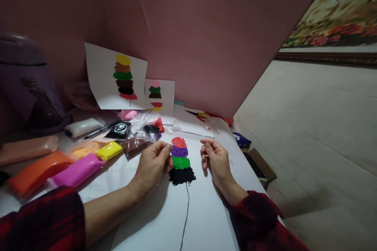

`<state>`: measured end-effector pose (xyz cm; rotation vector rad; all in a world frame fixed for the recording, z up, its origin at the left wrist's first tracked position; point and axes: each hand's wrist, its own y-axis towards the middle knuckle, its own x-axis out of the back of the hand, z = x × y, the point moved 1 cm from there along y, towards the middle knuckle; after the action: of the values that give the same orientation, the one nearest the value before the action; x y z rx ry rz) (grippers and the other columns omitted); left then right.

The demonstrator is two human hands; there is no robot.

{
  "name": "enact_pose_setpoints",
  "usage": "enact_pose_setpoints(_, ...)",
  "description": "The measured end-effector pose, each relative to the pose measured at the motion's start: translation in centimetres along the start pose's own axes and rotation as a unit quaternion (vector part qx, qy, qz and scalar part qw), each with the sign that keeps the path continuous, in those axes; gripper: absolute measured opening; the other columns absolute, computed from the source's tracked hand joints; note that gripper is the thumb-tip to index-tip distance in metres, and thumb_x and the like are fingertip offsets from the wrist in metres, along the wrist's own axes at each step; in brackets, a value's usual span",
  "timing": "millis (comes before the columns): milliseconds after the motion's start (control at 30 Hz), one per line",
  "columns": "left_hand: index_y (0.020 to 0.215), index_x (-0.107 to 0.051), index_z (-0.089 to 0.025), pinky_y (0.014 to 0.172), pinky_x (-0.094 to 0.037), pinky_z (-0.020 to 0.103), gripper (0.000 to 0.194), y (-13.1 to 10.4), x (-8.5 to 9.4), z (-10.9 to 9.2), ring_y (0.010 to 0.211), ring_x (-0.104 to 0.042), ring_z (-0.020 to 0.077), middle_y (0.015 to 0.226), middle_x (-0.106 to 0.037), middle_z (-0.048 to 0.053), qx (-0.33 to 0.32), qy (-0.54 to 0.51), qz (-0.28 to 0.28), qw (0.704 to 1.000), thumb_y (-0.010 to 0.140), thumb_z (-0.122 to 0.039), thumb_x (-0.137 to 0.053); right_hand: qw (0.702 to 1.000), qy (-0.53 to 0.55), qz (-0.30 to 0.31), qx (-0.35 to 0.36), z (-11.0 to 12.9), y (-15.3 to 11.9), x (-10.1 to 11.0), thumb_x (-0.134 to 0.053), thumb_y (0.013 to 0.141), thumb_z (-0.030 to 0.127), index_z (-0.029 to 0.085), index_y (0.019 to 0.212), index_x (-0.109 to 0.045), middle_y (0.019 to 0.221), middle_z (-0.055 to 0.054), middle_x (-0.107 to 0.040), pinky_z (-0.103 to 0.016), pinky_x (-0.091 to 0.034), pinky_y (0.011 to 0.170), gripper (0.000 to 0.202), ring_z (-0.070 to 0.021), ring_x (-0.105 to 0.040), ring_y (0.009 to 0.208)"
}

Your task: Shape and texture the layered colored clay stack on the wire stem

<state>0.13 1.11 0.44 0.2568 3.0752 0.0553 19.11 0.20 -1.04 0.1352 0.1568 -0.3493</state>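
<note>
On a white sheet of paper (pixel 144 219) lies a stack of textured modelling clay bands: red at the top (pixel 179 142), then purple (pixel 179 151), green (pixel 181 162) and black (pixel 182 176). A thin dark line (pixel 186 211) runs down from the black band. My left hand (pixel 154 159) is at the left edge of the bands, thumb and index finger pressed together; anything between them is too small to make out. To the right of the bands, apart from them, my right hand (pixel 216 160) has loosely curled, parted fingers with nothing visible in them.
Clay packets lie at the left, among them orange (pixel 41 172), magenta (pixel 78 169), yellow (pixel 109 150) and brown (pixel 134 146). Two pictures of coloured bands (pixel 123 76) (pixel 155 92) lean at the back. Scissors (pixel 200 115) lie behind. A purple container (pixel 29 82) stands far left.
</note>
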Motion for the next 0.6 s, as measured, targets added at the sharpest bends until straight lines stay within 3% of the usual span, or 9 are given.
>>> enact_pose_setpoints(167,0.07,-0.054,-0.017,0.037,-0.03,0.018,0.022,0.1,-0.1,0.1,0.036,-0.043,0.0072,0.047,-0.057,-0.004,-0.003,-0.004,-0.001,1.0,0.08,-0.036,-0.056,0.999,0.042,0.016,-0.01,-0.5,0.5,0.2,-0.075,0.067,0.043,0.015,0.098,-0.063,0.078,-0.004,-0.069,-0.02,-0.046,0.028,0.043,-0.0126,-0.062,0.045)
enact_pose_setpoints(267,0.07,-0.054,-0.017,0.037,-0.03,0.017,0.021,0.1,-0.1,0.2,0.036,-0.043,0.0071,0.046,-0.056,-0.004,-0.007,-0.004,0.0,1.0,0.08,-0.036,-0.055,0.999,0.041,0.01,-0.003,-0.3,0.4,0.0,-0.079,0.064,0.038,0.016,0.093,-0.064,0.079,-0.007,-0.072,-0.023,-0.054,0.038,0.039,-0.018,-0.069,0.059)
enact_pose_setpoints(433,0.071,-0.055,-0.017,0.038,-0.03,0.017,0.022,0.1,0.0,0.2,0.037,-0.043,0.0071,0.047,-0.057,-0.004,-0.006,0.004,-0.001,1.0,0.081,-0.037,-0.056,0.999,0.022,0.032,-0.01,0.2,-0.2,-0.3,-0.081,0.063,0.035,0.015,0.081,-0.065,0.068,-0.005,-0.072,-0.018,-0.05,0.035,0.032,-0.014,-0.065,0.05)
enact_pose_setpoints(600,0.071,-0.054,-0.017,0.038,-0.03,0.017,0.023,0.1,0.0,0.2,0.037,-0.042,0.0065,0.047,-0.056,-0.005,0.0,0.004,0.007,1.0,0.082,-0.037,-0.056,0.999,0.029,0.03,-0.013,0.5,-0.5,-0.4,-0.079,0.065,0.045,0.014,0.075,-0.064,0.058,-0.001,-0.066,-0.012,-0.04,0.028,0.035,-0.0073,-0.055,0.039)
